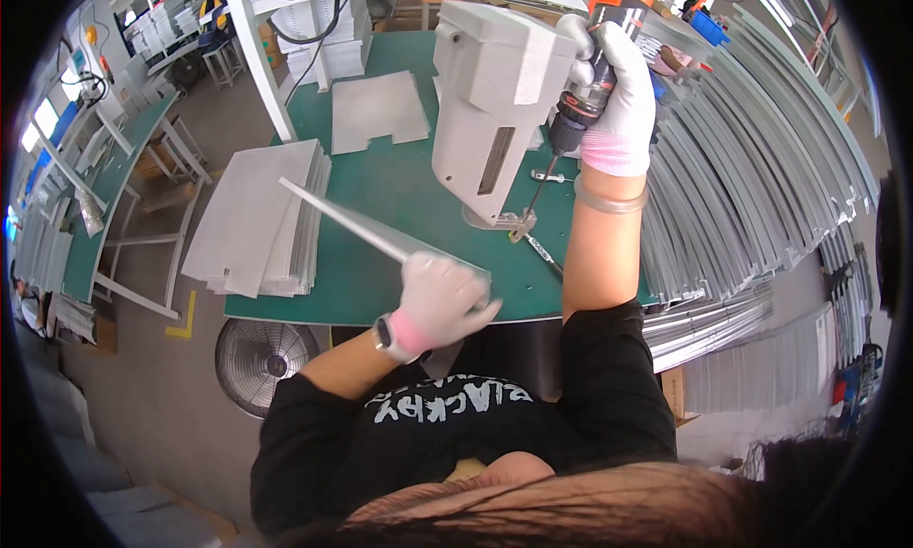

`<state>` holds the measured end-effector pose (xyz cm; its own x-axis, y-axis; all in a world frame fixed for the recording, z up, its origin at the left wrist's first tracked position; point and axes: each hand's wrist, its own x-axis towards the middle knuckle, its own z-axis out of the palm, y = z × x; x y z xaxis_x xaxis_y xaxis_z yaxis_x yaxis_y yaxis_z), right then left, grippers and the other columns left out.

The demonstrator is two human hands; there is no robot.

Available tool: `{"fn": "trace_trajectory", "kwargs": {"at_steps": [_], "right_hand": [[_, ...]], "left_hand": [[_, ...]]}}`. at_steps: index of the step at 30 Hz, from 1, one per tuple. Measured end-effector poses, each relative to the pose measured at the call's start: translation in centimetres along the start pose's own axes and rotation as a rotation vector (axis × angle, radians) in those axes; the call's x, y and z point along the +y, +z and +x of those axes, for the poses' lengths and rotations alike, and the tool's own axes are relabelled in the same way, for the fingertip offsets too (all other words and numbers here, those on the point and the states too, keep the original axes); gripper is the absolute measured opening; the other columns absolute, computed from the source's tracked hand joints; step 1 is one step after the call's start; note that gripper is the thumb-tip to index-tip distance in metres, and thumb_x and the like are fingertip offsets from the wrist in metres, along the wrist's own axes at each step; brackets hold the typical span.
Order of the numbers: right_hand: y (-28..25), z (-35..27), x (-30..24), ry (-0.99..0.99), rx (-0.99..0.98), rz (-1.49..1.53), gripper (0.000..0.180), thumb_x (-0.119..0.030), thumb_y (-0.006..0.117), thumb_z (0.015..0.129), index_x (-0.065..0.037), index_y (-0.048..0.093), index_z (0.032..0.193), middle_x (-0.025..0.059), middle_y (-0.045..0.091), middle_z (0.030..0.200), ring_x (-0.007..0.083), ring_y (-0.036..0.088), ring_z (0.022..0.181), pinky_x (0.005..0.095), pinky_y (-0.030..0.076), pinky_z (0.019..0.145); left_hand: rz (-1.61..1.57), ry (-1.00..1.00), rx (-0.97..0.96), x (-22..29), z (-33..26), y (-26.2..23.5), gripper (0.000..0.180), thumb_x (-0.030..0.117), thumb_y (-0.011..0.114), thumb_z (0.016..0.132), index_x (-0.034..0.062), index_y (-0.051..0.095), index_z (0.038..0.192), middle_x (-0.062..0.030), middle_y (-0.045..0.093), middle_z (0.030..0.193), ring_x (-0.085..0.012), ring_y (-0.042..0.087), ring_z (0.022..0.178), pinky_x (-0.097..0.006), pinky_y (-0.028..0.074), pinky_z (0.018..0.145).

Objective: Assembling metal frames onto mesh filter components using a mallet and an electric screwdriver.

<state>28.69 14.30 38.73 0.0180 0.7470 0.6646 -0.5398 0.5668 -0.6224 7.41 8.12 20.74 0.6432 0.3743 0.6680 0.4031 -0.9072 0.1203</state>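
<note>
My left hand point(440, 303), in a white glove with a pink cuff, is closed on the near end of a thin pale panel point(366, 227). The panel is tilted and shows nearly edge-on, its other end reaching toward the stack at left. My gloved right hand point(623, 101) grips an orange and black power drill point(588, 94), its long bit slanting down. The bit's tip is by a small clear piece point(495, 221) at the lower end of a grey machine housing point(485, 101); whether it touches a screw cannot be made out.
Pale sheet panels point(257, 215) are stacked on the green table point(371, 296) at left, with a notched sheet point(380, 111) farther back. A small screwdriver point(547, 176) and a marker-like tool point(542, 251) lie near the housing. Many grey strips point(751, 168) are racked at right. A floor fan point(266, 363) stands below the table.
</note>
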Motion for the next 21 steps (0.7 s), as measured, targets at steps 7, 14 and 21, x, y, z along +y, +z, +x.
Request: {"fn": "trace_trajectory", "kwargs": {"at_steps": [7, 14, 21], "right_hand": [[1.9, -0.7, 1.8, -0.054, -0.062, -0.171, 0.058, -0.019, 0.056, 0.093, 0.000, 0.035, 0.143, 0.0038, 0.053, 0.077, 0.0083, 0.048, 0.059, 0.0209, 0.038, 0.052], [2.3, -1.3, 3.0, -0.032, -0.018, -0.149, 0.055, -0.019, 0.054, 0.093, 0.000, 0.037, 0.142, 0.0044, 0.051, 0.077, 0.0084, 0.048, 0.059, 0.0228, 0.039, 0.052], [3.4, -3.6, 2.7, 0.054, 0.027, -0.124, 0.067, -0.024, 0.061, 0.088, 0.002, 0.032, 0.143, 0.0051, 0.052, 0.078, 0.0090, 0.050, 0.061, 0.0231, 0.044, 0.055]], "left_hand": [[-0.367, 0.075, -0.446, -2.5, -22.8, 3.1, 0.017, 0.024, 0.068, 0.077, 0.0122, 0.060, 0.068, -0.0038, 0.051, 0.064, -0.0224, 0.062, 0.059, -0.039, 0.049, 0.054], [0.255, -0.300, -0.297, -4.4, -11.2, -3.8, 0.021, 0.023, 0.068, 0.076, 0.0036, 0.061, 0.078, -0.0137, 0.063, 0.080, -0.0344, 0.063, 0.082, -0.045, 0.050, 0.072], [0.042, -0.478, -0.089, -4.0, -6.3, -0.5, 0.021, 0.018, 0.064, 0.075, 0.0050, 0.064, 0.092, -0.0132, 0.063, 0.072, -0.0332, 0.063, 0.069, -0.047, 0.048, 0.067]]}}
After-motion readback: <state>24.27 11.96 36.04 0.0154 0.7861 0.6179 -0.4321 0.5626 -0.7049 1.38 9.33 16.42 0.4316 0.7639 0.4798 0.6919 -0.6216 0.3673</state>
